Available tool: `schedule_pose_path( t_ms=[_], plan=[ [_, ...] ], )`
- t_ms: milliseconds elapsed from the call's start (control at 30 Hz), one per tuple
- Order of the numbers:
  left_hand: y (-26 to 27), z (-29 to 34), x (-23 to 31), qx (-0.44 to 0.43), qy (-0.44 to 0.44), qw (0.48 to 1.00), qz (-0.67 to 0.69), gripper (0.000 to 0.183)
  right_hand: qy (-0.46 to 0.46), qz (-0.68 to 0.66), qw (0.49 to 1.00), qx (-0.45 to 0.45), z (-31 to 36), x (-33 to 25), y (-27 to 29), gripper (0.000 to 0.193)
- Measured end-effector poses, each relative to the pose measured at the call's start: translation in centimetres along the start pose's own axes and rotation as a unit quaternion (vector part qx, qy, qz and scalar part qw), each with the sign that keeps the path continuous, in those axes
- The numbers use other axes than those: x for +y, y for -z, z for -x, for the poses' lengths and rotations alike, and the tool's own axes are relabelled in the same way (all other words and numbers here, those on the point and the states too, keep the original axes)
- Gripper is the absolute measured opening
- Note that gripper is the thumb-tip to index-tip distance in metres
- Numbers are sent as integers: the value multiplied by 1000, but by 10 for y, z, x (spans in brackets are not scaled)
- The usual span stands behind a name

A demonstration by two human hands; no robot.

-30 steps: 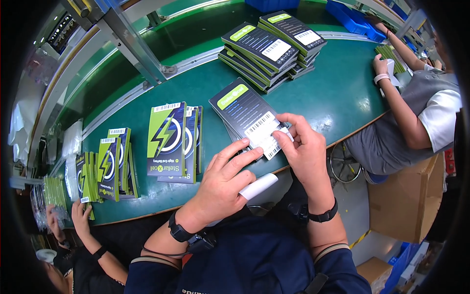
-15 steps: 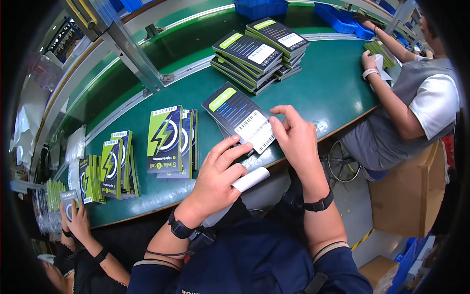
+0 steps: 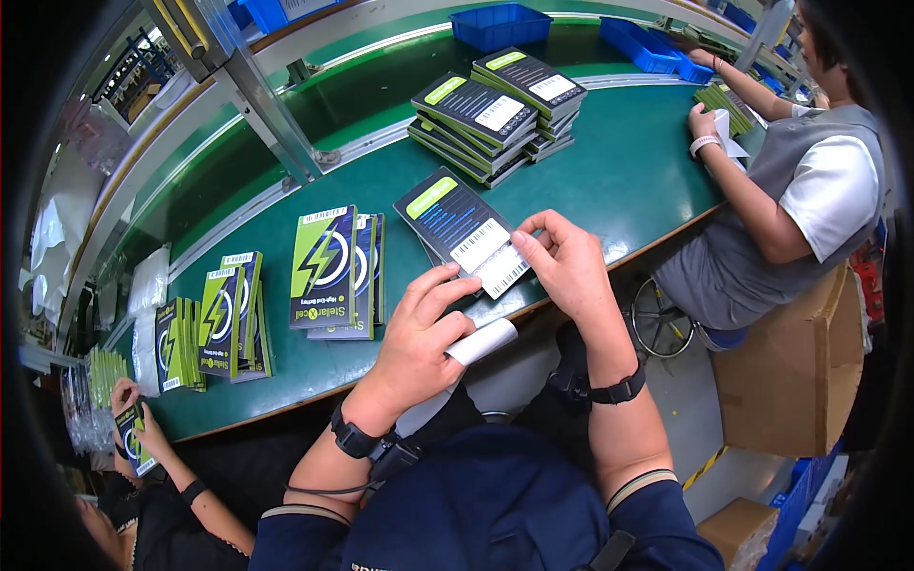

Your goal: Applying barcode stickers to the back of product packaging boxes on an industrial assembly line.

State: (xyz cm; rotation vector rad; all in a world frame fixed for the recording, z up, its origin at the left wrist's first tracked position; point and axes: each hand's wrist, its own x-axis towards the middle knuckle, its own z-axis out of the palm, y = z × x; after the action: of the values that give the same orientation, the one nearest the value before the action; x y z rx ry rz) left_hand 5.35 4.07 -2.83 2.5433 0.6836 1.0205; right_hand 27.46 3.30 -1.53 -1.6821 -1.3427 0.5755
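Observation:
A dark flat box with a green patch and a printed white panel lies face up before me, on top of another flat box mostly hidden under it. A white barcode label sits at its near end. My left hand keeps a small roll of white label strip in its curled fingers, while its index and middle fingertips rest by the label. Thumb and forefinger of my right hand pinch together at the label's upper right edge; the exact contact is hard to see.
Stacked dark boxes stand behind on the green table. Green-and-black boxes stand in groups to the left. Blue bins line the back. Co-workers sit at both sides; a large carton stands at right.
My right hand has come slightly down and left, its thumb now against the label's edge. The left hand keeps the roll. The left co-worker's box has turned to another face.

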Motion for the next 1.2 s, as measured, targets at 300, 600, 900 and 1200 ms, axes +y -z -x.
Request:
schedule_pose_path(
  t_ms=[300,600,900,1200],
  plan=[
    [0,4,0,32,-3,999,24,19,19,-33,999,-23,12,1,0,19],
    [-2,8,-1,51,10,998,23,21,71,-30,992,-98,26,1,4,35],
    [1,5,3,44,-14,999,27,20,58,-77,993,-65,28,0,1,32],
    [7,7,10,23,-56,997,40,18,-75,-240,962,-110,12,5,-17,33]
  ],
)
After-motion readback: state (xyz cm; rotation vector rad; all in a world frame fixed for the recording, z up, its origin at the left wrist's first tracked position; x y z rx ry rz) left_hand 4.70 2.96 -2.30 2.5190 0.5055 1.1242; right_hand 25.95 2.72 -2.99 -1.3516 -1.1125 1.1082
